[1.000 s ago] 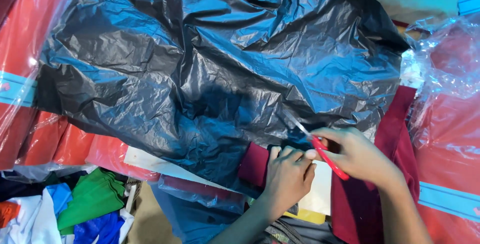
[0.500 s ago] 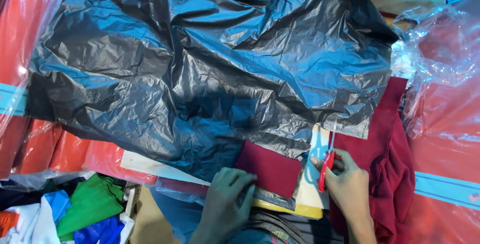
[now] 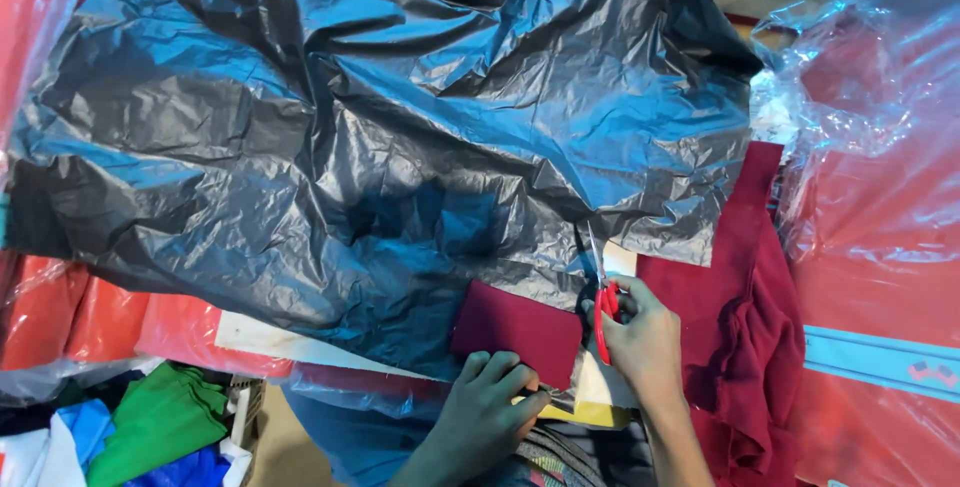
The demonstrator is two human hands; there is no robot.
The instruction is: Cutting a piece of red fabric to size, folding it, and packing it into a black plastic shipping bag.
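Observation:
My right hand (image 3: 648, 339) grips red-handled scissors (image 3: 603, 302), blades pointing up toward the edge of a big crumpled black plastic sheet (image 3: 380, 137). My left hand (image 3: 482, 407) presses flat on the lower edge of a cut maroon cloth rectangle (image 3: 515, 329) that lies on a pale board (image 3: 600, 387). A larger heap of maroon cloth (image 3: 745, 317) lies just right of the scissors, partly under the plastic sheet.
Red plastic-wrapped bundles (image 3: 880, 247) fill the right side and another red bundle (image 3: 60, 312) the lower left. Green cloth (image 3: 160, 417) and blue cloth (image 3: 85, 427) are piled at the bottom left. A white board edge (image 3: 290, 342) pokes out under the black sheet.
Both hands have dropped lower in view and my left hand has slid down off the maroon rectangle's middle to its lower edge. The scissors now stand upright between the rectangle and the larger maroon cloth.

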